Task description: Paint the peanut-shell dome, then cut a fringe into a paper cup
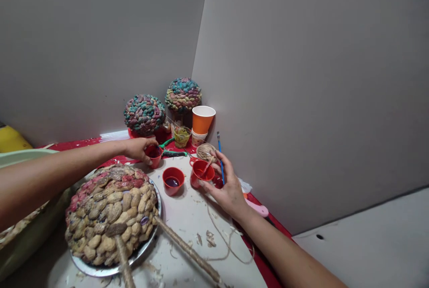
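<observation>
My left hand [139, 148] is closed on the rim of a small red cup [154, 162] at the back of the white board. My right hand [229, 186] grips another red cup [197, 182], which holds red liquid and a brush leaning in it. Between the two, a third red cup [170, 189] with dark liquid stands untouched by either hand. In front of my left arm, a dome covered in peanut shells [112, 207], partly painted red, rests in a metal plate [97, 271]. Twine-wrapped sticks [187, 248] extend from it.
Two painted peanut-covered balls [145, 113] stand at the back, near orange paper cups [202, 120] and a yellowish cup [181, 138]. Green-handled pliers [174, 153], a twine coil [205, 151] and a blue brush [220, 156] lie close by. A green basin [27, 157] is at left; walls bound the corner.
</observation>
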The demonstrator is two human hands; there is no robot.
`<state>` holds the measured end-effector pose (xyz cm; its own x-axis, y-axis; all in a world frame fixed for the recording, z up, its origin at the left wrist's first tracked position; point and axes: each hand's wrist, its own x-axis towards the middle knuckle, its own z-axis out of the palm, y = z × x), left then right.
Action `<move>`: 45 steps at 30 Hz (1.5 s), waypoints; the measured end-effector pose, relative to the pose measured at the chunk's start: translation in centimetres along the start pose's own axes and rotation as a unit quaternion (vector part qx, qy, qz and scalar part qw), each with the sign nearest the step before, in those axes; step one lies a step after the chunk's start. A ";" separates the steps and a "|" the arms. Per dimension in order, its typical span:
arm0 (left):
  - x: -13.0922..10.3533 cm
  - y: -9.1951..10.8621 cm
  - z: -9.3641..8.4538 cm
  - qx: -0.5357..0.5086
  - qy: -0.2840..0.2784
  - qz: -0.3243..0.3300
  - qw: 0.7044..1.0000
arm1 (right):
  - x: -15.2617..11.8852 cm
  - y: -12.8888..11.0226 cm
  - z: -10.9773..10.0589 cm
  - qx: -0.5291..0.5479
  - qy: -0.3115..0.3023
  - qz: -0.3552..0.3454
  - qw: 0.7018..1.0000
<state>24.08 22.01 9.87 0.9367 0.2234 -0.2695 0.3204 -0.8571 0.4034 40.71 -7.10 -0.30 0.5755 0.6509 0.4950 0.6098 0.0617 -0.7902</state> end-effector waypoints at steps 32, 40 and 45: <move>-1.5 1.2 -2.0 -0.061 0.005 -0.027 0.998 | -0.1 -0.2 -1.1 0.027 -0.002 -0.018 0.999; -8.5 6.1 -5.5 -0.144 0.166 0.022 0.975 | 1.3 -4.7 -3.8 0.029 0.028 -0.070 0.997; -14.6 13.1 -3.4 -0.240 0.280 0.110 0.923 | 2.4 -12.2 -4.6 0.095 0.008 -0.153 0.984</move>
<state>15.09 9.14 22.06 0.8697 0.3884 0.3045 0.0138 -0.6358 0.7718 37.19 -9.77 12.23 0.3895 0.5680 0.7251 0.6445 0.3943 -0.6551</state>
